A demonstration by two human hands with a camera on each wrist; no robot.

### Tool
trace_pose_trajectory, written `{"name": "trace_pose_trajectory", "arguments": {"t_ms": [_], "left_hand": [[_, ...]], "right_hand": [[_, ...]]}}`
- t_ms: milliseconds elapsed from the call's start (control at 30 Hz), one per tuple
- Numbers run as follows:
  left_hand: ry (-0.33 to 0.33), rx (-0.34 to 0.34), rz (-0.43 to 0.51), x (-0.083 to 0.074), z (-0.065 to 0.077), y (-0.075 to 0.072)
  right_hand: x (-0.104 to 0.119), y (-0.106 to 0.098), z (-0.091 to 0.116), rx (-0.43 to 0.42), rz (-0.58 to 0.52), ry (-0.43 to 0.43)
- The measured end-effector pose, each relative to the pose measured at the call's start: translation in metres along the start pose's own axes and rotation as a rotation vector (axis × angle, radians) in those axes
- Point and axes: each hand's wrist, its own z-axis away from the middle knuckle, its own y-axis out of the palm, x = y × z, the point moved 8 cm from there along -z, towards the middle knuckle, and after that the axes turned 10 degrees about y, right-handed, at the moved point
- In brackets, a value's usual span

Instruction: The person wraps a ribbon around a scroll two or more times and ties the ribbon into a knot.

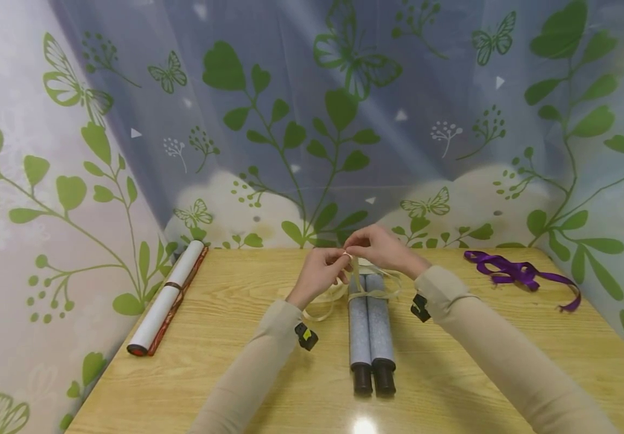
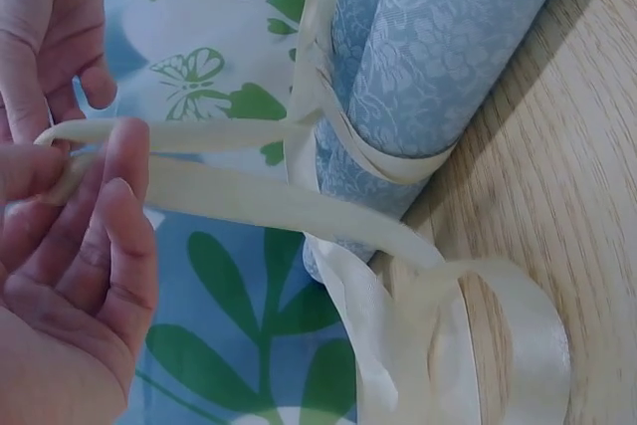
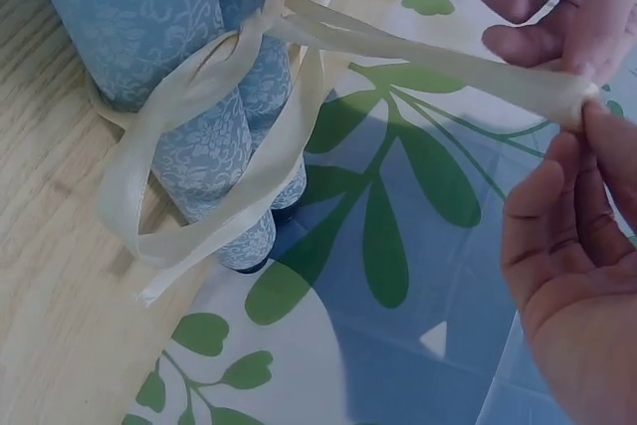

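Note:
Two light blue patterned scrolls (image 1: pixel 381 328) with dark end knobs lie side by side on the wooden table, pointing away from me. A cream ribbon (image 2: pixel 239 191) wraps around both and crosses at a knot near their far part. Over that far end, my left hand (image 1: pixel 318 276) pinches a stretch of the ribbon between thumb and fingers. My right hand (image 1: pixel 381 248) meets it fingertip to fingertip and pinches the ribbon too, as the right wrist view shows. From the knot the ribbon runs taut to the fingers, while loose loops hang on both sides of the scrolls.
A white scroll (image 1: pixel 173 295) with a brown band and a red patterned strip lies along the table's left side. Crumpled purple ribbon (image 1: pixel 512 271) lies at the back right. Behind the table (image 1: pixel 236 361) hangs a leaf-and-butterfly curtain (image 1: pixel 290 72).

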Motion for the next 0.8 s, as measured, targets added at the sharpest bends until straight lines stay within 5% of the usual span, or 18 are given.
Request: {"name": "trace_pose_trajectory", "arguments": {"t_ms": [200,400,633,800], "left_hand": [[0.003,0.031,-0.077,0.005,0.004,-0.004],[-0.060,0.076,-0.088,0.018,0.008,-0.005],[-0.137,0.155,-0.554,0.037,0.016,-0.013],[-0.189,0.209,-0.738,0.051,0.024,-0.011]], "right_hand": [[-0.002,-0.002,0.001,-0.023,0.010,0.002],[-0.004,-0.006,0.004,-0.043,-0.003,-0.001],[-0.007,-0.005,0.004,-0.007,-0.071,0.038],[-0.007,-0.003,0.003,0.004,-0.108,0.043]]}}
